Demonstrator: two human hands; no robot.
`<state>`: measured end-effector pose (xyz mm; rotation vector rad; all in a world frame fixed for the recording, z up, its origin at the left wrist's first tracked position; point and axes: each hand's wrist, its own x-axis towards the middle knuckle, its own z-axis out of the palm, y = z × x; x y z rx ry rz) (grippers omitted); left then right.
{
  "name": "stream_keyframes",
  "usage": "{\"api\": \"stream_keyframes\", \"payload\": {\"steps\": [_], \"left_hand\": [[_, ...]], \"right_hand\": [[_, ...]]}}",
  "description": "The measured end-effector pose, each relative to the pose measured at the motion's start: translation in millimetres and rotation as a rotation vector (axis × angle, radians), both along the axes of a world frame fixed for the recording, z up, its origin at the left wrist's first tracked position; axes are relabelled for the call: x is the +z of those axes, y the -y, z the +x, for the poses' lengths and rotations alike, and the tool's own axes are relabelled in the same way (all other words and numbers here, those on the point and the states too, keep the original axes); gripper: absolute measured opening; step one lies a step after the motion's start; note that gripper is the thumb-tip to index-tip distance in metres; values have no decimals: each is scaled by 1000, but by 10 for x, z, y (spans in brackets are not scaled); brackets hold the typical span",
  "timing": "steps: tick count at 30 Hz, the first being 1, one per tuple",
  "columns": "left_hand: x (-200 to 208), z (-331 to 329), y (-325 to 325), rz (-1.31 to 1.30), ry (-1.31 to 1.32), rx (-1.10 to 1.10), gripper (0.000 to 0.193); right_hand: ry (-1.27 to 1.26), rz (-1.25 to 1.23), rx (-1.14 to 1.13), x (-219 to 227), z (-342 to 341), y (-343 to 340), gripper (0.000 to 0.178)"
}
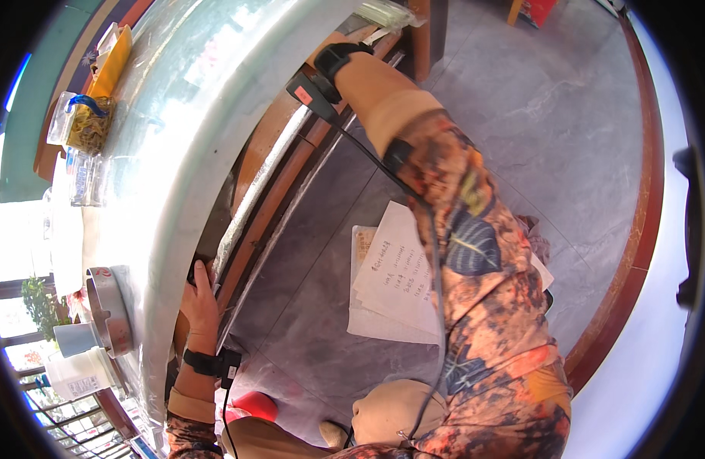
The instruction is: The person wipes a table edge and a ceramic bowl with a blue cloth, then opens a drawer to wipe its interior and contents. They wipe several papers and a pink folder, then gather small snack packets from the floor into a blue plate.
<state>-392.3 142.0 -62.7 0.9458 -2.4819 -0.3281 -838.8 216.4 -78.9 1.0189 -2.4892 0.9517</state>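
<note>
Beneath the rim of a shiny pale tabletop (176,176) runs a long wooden drawer-like frame (249,191) with brown edges. My left hand (198,306) lies against its near end, thumb stretched out along the wood; the other fingers are partly hidden under the tabletop. At the frame's far end my right hand (326,47) reaches in across my body. Only its back and wrist show, and the tabletop rim hides the fingers. Both wrists carry black straps with small boxes and cables, and the cable from the right one trails along my sleeve.
Handwritten white papers (391,275) lie on the grey tiled floor, beside my right arm. On the tabletop stand a metal pot (109,310), a white container (81,373), a yellow box (111,61) and a clear tub (88,126). A red object (257,405) shows near my leg.
</note>
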Motion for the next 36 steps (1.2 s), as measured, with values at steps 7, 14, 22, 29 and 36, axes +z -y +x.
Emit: {"api": "stream_keyframes", "payload": {"steps": [7, 14, 22, 29, 36], "left_hand": [[-109, 84, 173, -133, 37, -77, 27], [-106, 69, 182, -173, 55, -81, 22], [-114, 80, 219, -175, 62, -81, 25], [-176, 121, 373, -167, 60, -109, 27], [-169, 135, 584, -126, 105, -146, 37]], "right_hand": [[-488, -179, -447, -147, -232, -824, 16], [-264, -125, -223, -301, -596, -1023, 15], [77, -527, -73, -492, 22, -2232, 30], [763, -919, -16, -608, 873, -3161, 35], [1039, -1082, -26, -864, 1595, -4022, 42]]}}
